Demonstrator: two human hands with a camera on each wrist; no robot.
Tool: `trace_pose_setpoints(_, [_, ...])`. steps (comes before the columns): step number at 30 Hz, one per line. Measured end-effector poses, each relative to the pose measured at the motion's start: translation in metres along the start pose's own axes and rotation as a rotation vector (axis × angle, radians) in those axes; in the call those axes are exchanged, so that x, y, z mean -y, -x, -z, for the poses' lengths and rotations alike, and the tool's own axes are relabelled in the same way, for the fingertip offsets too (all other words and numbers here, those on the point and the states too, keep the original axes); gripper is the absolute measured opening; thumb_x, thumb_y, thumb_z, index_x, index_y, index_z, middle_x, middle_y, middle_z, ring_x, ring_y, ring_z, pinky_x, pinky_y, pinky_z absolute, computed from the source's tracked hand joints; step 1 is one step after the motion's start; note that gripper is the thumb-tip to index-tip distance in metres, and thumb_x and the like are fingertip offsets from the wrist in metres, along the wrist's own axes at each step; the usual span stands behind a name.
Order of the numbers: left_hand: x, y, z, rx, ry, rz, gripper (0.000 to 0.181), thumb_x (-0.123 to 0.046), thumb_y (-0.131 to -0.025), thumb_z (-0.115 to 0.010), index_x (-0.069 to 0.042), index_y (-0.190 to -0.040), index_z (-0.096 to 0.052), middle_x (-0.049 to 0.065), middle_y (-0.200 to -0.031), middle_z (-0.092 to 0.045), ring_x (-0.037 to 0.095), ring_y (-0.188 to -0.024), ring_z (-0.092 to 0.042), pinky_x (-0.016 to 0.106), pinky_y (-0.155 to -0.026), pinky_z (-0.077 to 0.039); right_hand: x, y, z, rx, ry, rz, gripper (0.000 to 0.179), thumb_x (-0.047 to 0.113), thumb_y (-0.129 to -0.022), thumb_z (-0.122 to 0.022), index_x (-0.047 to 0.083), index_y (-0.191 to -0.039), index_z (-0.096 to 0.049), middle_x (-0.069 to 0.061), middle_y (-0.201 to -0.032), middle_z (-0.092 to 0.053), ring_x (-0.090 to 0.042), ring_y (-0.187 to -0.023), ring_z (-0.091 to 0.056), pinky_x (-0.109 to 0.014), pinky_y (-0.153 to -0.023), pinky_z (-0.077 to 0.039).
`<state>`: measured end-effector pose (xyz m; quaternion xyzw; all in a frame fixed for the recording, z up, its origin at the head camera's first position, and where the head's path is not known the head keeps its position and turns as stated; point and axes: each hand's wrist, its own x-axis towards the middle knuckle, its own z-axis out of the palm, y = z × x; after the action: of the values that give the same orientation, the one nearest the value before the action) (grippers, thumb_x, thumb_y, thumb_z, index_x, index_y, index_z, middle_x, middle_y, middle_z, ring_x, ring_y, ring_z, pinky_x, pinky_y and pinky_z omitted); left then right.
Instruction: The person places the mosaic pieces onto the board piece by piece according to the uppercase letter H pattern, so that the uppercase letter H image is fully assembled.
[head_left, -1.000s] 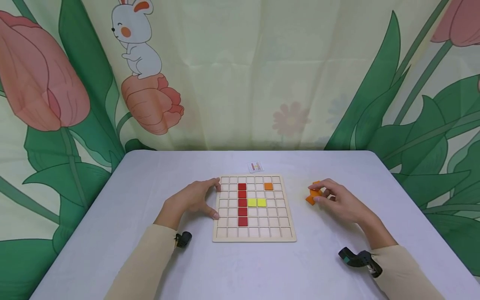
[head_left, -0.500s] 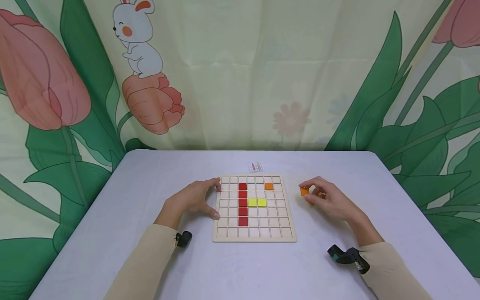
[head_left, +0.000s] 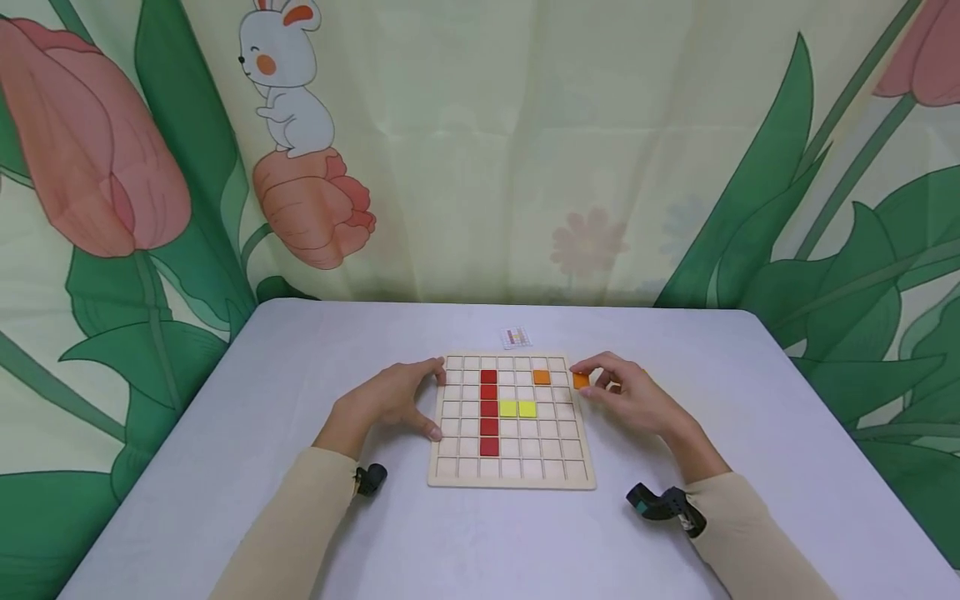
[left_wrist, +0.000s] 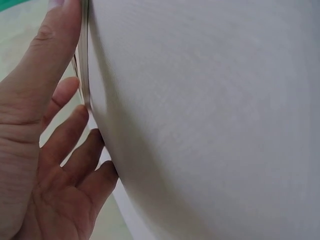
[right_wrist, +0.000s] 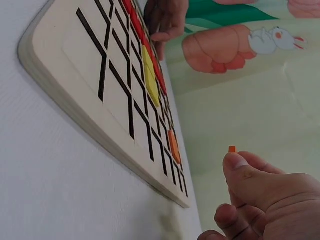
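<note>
The right hand [head_left: 628,395] has moved leftward since the earlier frame, pinching a flat, square orange tile [head_left: 581,381] near the right edge of the round-cornered, pale wooden grid board [head_left: 551,448], whose left edge the spread left hand [head_left: 387,398] still touches

No text, labels, brands or numbers can be read anywhere.

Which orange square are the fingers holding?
The flat orange square tile pinched in the person's right hand; the orange tile lying on the pale wooden grid board isn't held.
</note>
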<state>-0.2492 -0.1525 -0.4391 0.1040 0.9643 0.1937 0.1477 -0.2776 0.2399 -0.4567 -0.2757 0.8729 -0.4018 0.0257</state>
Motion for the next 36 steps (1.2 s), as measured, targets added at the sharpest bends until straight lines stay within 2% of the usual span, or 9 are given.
trace_pose_setpoints(4, [-0.001,0.001,-0.001,-0.007,-0.012,0.001,0.084,-0.048,-0.056,-0.100,-0.031,-0.124,-0.055,0.000,-0.163,-0.040,0.023,-0.140,-0.047,0.046,-0.116,-0.040,0.002,-0.009,-0.009,0.021,-0.008,-0.023,0.033,0.017,-0.096,-0.074,0.017,-0.129,-0.068,0.000,-0.128,-0.064,-0.022,-0.090,-0.060,-0.027,-0.072,-0.047])
trace_pose_setpoints(11, [0.000,0.002,0.005,-0.020,-0.003,0.006,0.082,-0.046,-0.056,-0.100,-0.030,-0.123,-0.055,0.000,-0.163,-0.040,0.023,-0.139,-0.047,0.047,-0.116,-0.041,0.006,-0.024,-0.020,0.033,-0.040,0.008,0.032,0.017,-0.095,-0.075,0.016,-0.127,-0.068,-0.003,-0.126,-0.065,-0.021,-0.089,-0.058,-0.026,-0.074,-0.047])
trace_pose_setpoints(17, [0.006,0.000,-0.003,-0.024,0.012,-0.016,0.079,-0.048,-0.055,-0.100,-0.032,-0.116,-0.054,-0.002,-0.162,-0.041,0.021,-0.136,-0.049,0.046,-0.113,-0.043,0.003,-0.027,-0.029,0.072,-0.065,-0.028,0.034,0.019,-0.095,-0.076,0.016,-0.127,-0.067,-0.006,-0.127,-0.064,-0.021,-0.085,-0.056,-0.024,-0.071,-0.046])
trace_pose_setpoints(21, [0.006,-0.001,-0.006,-0.027,0.005,-0.027,0.080,-0.050,-0.054,-0.100,-0.032,-0.118,-0.055,-0.002,-0.162,-0.042,0.021,-0.133,-0.051,0.045,-0.112,-0.044,0.000,-0.029,-0.033,0.085,-0.093,-0.018,0.035,0.018,-0.094,-0.076,0.013,-0.127,-0.067,-0.008,-0.125,-0.063,-0.021,-0.079,-0.054,-0.024,-0.066,-0.044])
trace_pose_setpoints(27, [0.003,0.001,-0.005,-0.045,0.002,0.010,0.078,-0.047,-0.054,-0.101,-0.033,-0.116,-0.055,-0.003,-0.162,-0.042,0.021,-0.136,-0.049,0.045,-0.113,-0.044,0.003,-0.033,-0.034,0.091,-0.092,0.001,0.035,0.020,-0.095,-0.076,0.016,-0.128,-0.067,-0.007,-0.123,-0.062,-0.021,-0.078,-0.053,-0.025,-0.065,-0.042])
trace_pose_setpoints(36, [0.001,0.002,-0.005,-0.033,-0.004,0.006,0.081,-0.048,-0.055,-0.101,-0.031,-0.120,-0.056,-0.001,-0.161,-0.043,0.023,-0.136,-0.050,0.047,-0.113,-0.044,0.003,-0.037,-0.033,0.104,-0.071,-0.018,0.037,0.018,-0.094,-0.077,0.014,-0.129,-0.066,-0.009,-0.121,-0.061,-0.020,-0.077,-0.053,-0.026,-0.065,-0.042])
